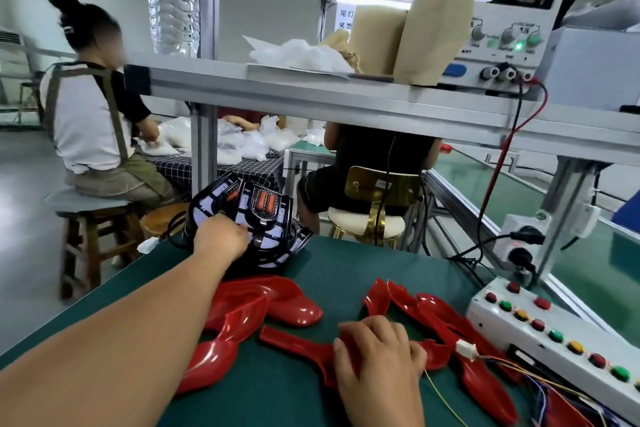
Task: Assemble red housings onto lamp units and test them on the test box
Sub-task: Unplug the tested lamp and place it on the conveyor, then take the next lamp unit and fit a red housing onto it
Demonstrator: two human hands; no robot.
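Left grip (pixel 221 241) curls on a part, right grip (pixel 377 354) likewise. Counter (pixel 346 263): test box (pixel 554 333) at 3 o'clock; lamp units (pixel 256 215) stacked at 11, top one in left grip; red housing (pixel 294 340) at 6, held by right. White connector (pixel 465 347) at 4. Judgement: lift one unit clear of the stack, then seat housing squarely, edges aligned.

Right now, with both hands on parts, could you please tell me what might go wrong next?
The stacked black lamp units sit at the green table's far edge; the left hand pulling one could tip others off. Thin wires with a white connector lie across the glossy red plastic housings beside the right hand; lifting one may snag them.
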